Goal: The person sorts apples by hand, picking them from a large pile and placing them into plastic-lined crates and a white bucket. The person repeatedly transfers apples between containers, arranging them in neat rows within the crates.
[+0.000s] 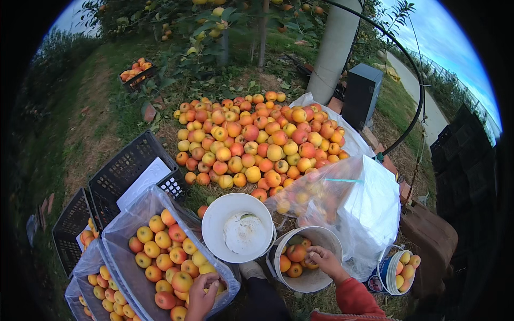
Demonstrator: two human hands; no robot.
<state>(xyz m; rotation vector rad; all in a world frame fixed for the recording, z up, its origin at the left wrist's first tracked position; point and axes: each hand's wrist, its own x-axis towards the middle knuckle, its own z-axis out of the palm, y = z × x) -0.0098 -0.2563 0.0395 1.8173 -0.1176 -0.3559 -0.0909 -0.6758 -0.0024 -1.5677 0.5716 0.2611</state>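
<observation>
My left hand point(204, 295) is over the near right corner of a plastic-lined crate point(114, 236) of red and yellow apples point(164, 261); its fingers are bent, and whether it holds an apple cannot be told. My right hand point(321, 259) reaches into a white bucket point(333, 277) partly filled with apples point(296, 252); its fingertips are close to or on an apple, their hold unclear. An empty-looking white bucket point(257, 208) with a leaf inside stands between the hands, farther forward. Beyond it a large heap of apples point(249, 144) lies on the ground.
Clear plastic sheeting point(369, 200) lies right of the heap. A small bucket point(387, 271) of apples stands at the right. Black crates point(120, 176) stand left, another lined crate point(86, 257) near them. A concrete post point(333, 52) and dark box point(361, 96) are behind, beneath a curved black hose point(417, 72).
</observation>
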